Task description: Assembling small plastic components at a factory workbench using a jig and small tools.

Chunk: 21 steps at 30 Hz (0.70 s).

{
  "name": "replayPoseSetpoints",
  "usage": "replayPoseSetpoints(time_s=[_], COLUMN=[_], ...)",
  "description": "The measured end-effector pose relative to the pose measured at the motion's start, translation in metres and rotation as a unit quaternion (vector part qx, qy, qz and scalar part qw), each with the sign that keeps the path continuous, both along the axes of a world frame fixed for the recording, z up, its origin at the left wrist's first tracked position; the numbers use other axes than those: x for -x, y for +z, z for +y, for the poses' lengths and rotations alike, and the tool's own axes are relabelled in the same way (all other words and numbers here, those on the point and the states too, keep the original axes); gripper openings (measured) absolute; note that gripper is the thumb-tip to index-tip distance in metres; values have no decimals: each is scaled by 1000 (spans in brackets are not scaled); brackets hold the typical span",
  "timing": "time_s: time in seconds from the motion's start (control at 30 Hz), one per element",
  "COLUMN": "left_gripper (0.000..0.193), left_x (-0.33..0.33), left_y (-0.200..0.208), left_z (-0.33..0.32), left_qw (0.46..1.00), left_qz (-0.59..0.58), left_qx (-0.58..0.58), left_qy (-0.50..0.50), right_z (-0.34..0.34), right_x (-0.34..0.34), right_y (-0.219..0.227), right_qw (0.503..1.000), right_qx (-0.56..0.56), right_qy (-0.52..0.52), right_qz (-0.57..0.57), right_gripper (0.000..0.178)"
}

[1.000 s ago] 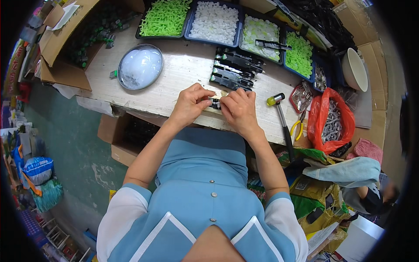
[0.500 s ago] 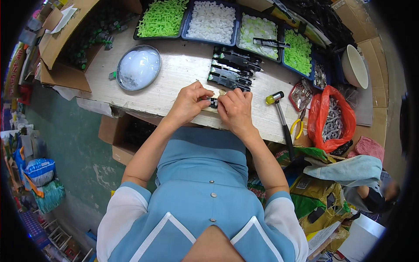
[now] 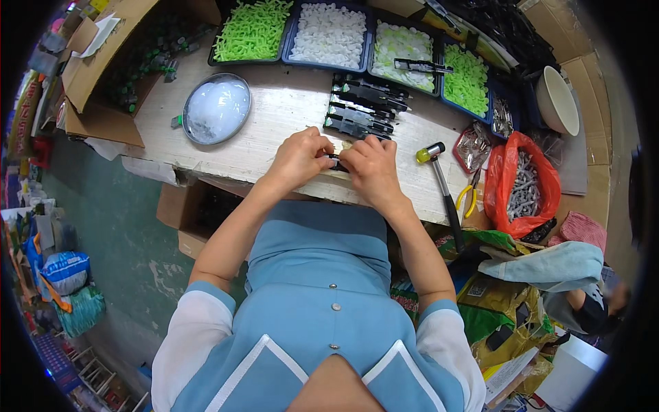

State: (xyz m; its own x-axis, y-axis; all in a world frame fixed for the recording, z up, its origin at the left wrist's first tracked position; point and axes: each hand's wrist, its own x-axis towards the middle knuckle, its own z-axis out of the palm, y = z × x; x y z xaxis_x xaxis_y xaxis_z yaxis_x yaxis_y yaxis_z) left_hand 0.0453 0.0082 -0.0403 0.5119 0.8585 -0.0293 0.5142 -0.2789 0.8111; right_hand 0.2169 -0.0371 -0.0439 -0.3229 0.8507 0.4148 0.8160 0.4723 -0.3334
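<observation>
At the front edge of the white worktable, my left hand (image 3: 303, 158) and my right hand (image 3: 371, 169) face each other with fingers pinched on a small black part (image 3: 333, 163). Fingers cover most of it, so its exact kind does not show. Just beyond my hands lies a row of several black plastic assemblies (image 3: 362, 110), side by side. To the right of my right hand rests a hammer (image 3: 439, 180) with a yellow-and-black head, its handle pointing toward me.
Trays of green pieces (image 3: 252, 31) and white pieces (image 3: 328, 36) line the back. A round dish of whitish stuff (image 3: 218, 106) sits left, beside an open cardboard box (image 3: 96, 120). On the right are yellow-handled pliers (image 3: 468, 197), a red bag of grey parts (image 3: 500, 196) and a bowl (image 3: 557, 103).
My right hand has shifted slightly left, and its fingers now cover more of the small black part. My left hand stays almost in place.
</observation>
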Motion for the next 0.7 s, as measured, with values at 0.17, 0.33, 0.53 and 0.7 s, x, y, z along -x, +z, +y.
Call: replayPoseSetpoints(time_s=[0.17, 0.33, 0.53, 0.7], left_gripper=[17, 20, 11, 11], left_x=[-14, -28, -110, -150], left_y=[18, 40, 44, 25], left_z=[8, 34, 114, 156], left_qw=[991, 955, 951, 881], left_qz=[122, 253, 94, 259], left_qx=[-47, -1, -293, -394], left_qy=[-18, -158, -33, -46], right_z=[-4, -12, -16, -17], right_x=[-27, -67, -91, -94], right_y=[6, 10, 8, 14], right_qw=[992, 975, 967, 966], right_qx=[43, 56, 54, 67], right_qy=[-53, -124, -141, -145], right_qz=[106, 174, 206, 204], right_gripper=[6, 5, 12, 12])
